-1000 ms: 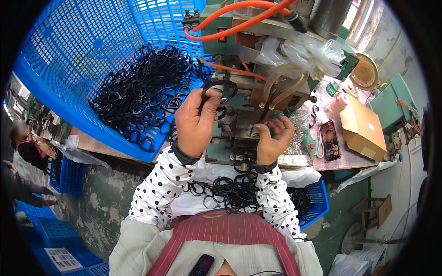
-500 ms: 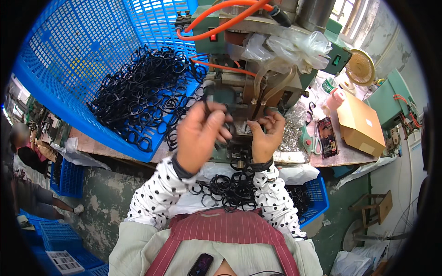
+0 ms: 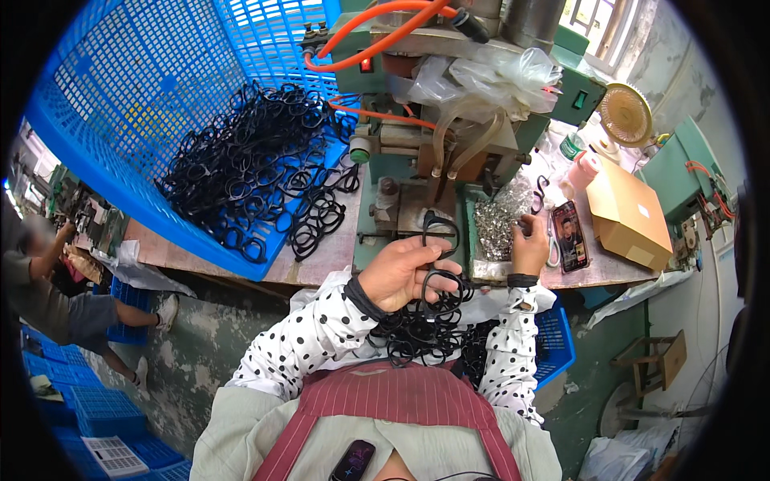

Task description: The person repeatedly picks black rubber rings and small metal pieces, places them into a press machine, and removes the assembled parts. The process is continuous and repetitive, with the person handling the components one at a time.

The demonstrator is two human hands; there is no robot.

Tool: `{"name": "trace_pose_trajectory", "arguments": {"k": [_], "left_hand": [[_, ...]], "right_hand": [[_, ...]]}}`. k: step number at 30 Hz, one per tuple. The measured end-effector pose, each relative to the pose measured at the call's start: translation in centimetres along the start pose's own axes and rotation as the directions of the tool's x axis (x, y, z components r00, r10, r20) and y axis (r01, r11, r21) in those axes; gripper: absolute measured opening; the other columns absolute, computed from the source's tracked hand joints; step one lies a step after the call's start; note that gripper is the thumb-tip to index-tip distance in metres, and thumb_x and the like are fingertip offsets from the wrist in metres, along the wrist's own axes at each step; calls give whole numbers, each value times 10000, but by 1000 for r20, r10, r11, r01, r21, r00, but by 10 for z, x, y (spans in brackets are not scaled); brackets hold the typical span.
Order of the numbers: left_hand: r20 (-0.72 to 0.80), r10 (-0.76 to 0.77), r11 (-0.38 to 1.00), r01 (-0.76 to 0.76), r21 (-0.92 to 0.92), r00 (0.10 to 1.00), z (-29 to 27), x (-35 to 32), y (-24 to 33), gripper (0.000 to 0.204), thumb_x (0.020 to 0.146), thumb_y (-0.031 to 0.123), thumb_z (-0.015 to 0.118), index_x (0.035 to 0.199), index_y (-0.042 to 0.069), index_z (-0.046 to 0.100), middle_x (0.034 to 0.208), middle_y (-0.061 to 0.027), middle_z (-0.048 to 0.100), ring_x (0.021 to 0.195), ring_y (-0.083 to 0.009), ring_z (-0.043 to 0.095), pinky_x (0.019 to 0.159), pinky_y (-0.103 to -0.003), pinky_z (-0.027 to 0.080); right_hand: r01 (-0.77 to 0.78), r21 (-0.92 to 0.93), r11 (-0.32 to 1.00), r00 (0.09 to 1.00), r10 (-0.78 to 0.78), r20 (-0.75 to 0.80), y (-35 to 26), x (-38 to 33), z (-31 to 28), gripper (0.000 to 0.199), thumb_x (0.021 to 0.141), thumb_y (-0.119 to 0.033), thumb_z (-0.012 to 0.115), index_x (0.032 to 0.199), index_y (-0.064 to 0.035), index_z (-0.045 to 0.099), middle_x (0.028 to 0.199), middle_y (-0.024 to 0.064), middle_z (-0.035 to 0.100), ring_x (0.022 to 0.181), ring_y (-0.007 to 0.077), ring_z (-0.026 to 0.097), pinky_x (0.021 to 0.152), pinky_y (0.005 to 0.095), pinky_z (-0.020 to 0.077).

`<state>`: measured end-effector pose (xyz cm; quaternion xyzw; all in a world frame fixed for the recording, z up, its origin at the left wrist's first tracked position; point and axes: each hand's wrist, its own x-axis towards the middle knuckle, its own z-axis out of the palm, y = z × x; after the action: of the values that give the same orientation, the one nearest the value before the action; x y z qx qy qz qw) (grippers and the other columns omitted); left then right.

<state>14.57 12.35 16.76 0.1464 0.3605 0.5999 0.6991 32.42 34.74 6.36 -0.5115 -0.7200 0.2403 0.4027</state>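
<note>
My left hand point(image 3: 407, 274) is closed on a black ring-shaped loop point(image 3: 455, 232), which stands up from its fingertips in front of the green press point(image 3: 390, 192). More black loops show at the lower fingers; whether these are held too, I cannot tell. Beside the tray of small shiny metal pieces point(image 3: 493, 228), my right hand point(image 3: 529, 250) has its fingers curled together. Whatever is in them is too small or hidden to make out. Below both hands, a pile of black loops point(image 3: 405, 333) lies on white cloth over my lap.
A large blue basket point(image 3: 144, 228) full of black loops stands at the left, some spilling onto the table. On the right lie a phone point(image 3: 569, 236), an open cardboard box point(image 3: 630, 216) and a pink bottle point(image 3: 584, 170). Orange hoses point(image 3: 345, 60) and plastic bags point(image 3: 481, 84) hang about the press.
My left hand has come down and right from beside the press, with a loop now plainly in its fingers. My right hand has moved right, from the press to the tray of metal pieces.
</note>
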Motion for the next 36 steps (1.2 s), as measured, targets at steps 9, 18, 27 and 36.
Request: {"name": "trace_pose_trajectory", "arguments": {"k": [9, 18, 27, 36], "left_hand": [[-20, 91, 996, -90, 22, 996, -6, 3, -10, 241, 1014, 210, 468, 1205, 64, 478, 1068, -164, 659, 840, -247, 712, 529, -268, 545], [-305, 280, -250, 376, 892, 910, -151, -87, -111, 713, 756, 564, 708, 1080, -54, 563, 1054, -267, 603, 831, -387, 635, 745, -461, 512], [85, 108, -240, -57, 969, 990, -89, 0, -194, 457, 768, 353, 713, 1008, -24, 611, 948, -190, 629, 916, -381, 608, 818, -452, 491], [486, 148, -170, -462, 870, 861, -64, 10, -114, 164, 870, 206, 596, 948, 71, 646, 855, -130, 637, 801, -349, 626, 703, -458, 503]], "right_hand": [[296, -300, 907, 954, -299, 36, 14, -12, 14, 130, 659, -189, 782, 741, -112, 717, 1133, 53, 636, 1095, 320, 500, 953, 491, 369], [258, 9, 966, 960, -255, -114, 12, -17, 12, 116, 774, -209, 742, 879, -163, 758, 833, 56, 685, 908, 237, 563, 820, 345, 430], [180, -82, 980, 974, -189, -122, 34, -9, 17, 121, 840, -238, 666, 908, -146, 705, 826, 90, 661, 870, 280, 585, 778, 394, 451], [238, -117, 964, 960, -252, -120, 31, -12, 12, 118, 867, -179, 650, 960, -122, 695, 878, 87, 663, 876, 281, 577, 802, 384, 452]]}}
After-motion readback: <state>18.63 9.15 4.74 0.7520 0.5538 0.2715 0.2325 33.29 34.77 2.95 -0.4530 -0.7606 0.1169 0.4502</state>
